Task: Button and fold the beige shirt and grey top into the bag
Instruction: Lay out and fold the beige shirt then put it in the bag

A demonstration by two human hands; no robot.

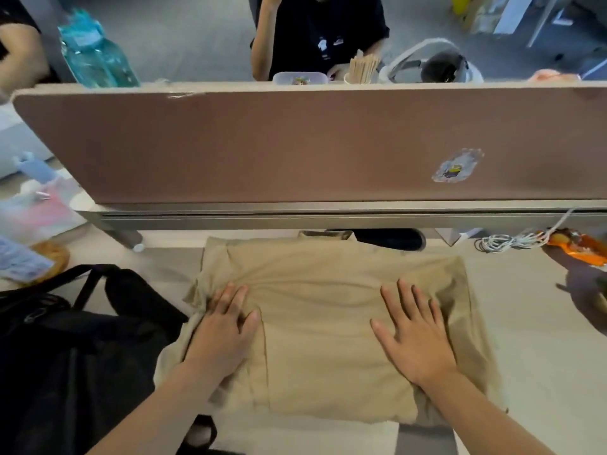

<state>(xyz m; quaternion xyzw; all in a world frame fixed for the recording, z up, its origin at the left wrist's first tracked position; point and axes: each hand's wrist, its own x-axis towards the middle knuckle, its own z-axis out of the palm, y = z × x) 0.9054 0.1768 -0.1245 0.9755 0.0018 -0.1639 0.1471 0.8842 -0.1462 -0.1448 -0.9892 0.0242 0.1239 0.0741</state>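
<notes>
1. Pale desk (525,339) runs up to a brown divider panel (295,142).
2. Folded beige shirt (322,339) lies at the desk's centre, black bag (82,339) touching its left edge.
3. Left hand (223,333) and right hand (417,336) rest flat on the shirt, fingers spread, gripping nothing.

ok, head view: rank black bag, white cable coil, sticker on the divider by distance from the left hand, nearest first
From the left hand:
1. black bag, just to its left on the desk.
2. sticker, up on the divider panel, to the right.
3. white cable coil, far right of the desk.
</notes>
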